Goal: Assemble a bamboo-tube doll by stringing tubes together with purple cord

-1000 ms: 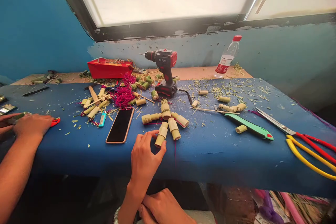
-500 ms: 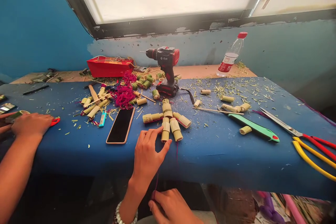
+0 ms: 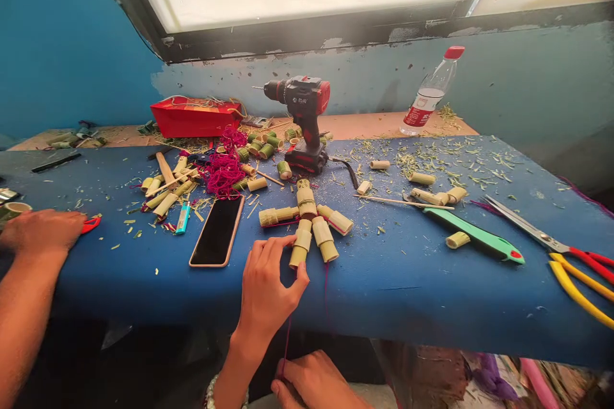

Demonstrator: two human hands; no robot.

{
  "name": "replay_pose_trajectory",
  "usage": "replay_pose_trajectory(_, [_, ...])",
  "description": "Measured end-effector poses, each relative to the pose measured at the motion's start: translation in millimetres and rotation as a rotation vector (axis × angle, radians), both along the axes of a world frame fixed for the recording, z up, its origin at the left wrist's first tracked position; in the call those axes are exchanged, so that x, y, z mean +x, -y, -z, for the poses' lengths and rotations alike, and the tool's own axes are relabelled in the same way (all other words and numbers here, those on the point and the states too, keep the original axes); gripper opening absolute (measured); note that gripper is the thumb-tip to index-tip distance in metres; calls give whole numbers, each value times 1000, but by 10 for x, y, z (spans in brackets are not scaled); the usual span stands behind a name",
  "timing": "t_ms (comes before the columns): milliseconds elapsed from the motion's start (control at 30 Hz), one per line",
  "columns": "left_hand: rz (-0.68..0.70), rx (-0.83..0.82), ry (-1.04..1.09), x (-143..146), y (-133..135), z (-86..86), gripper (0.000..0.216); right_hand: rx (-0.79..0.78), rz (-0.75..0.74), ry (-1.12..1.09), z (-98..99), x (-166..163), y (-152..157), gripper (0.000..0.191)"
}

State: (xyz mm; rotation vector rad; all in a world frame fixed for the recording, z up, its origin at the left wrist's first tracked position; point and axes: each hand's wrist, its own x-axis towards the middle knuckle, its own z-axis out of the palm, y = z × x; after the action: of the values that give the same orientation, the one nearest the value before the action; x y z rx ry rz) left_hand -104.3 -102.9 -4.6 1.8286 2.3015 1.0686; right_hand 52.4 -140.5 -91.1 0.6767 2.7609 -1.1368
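Note:
A small bamboo figure [image 3: 306, 206] lies on the blue tabletop, its head, arms and legs made of short bamboo tubes. My left hand [image 3: 270, 278], with a beaded bracelet at the wrist, grips the lower end of its left-side leg [image 3: 300, 244] between thumb and fingers. That leg slants outward. From it a purple string [image 3: 288, 342] runs down past the table edge to my right hand [image 3: 314, 378], whose fingers are pinched on it. Another purple string hangs from the other leg [image 3: 325, 240].
Around the figure are a phone [image 3: 217, 230], lighter [image 3: 183, 218], cordless drill [image 3: 307, 115], green-handled tool [image 3: 474, 235], large scissors [image 3: 551, 243] and tangled magenta string [image 3: 223, 169]. A water bottle [image 3: 428, 96] stands behind. Another person's hand [image 3: 45, 233] rests at left near a red object [image 3: 91, 224].
My left fingers have closed around the leg's lower end, which now leans further left. My right hand stays low on the string. The view has shifted slightly, and the other person's hand appears further left.

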Motion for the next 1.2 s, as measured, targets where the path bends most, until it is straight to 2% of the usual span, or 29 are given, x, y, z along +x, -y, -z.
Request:
replay_pose_trajectory(200, [36,12,-21,-52,-47,37,29,-69,10,49,-76,-21,-64,19])
replay_pose_trajectory(433, [41,66,-103,-78,-59,127,24,-90,180,-169,-10,56,-46,18])
replay_pose_trajectory(867, [49,71,-162,-65,-57,138,31,19,84,-126,64,-13,-34,12])
replay_pose_trajectory(1067, [47,62,-166,-60,-37,141,35,38,101,-189,12,33,-43,19])
replay_pose_trajectory(1200, [29,78,-180,-39,-45,131,42,107,44,-201,54,68,-42,21])
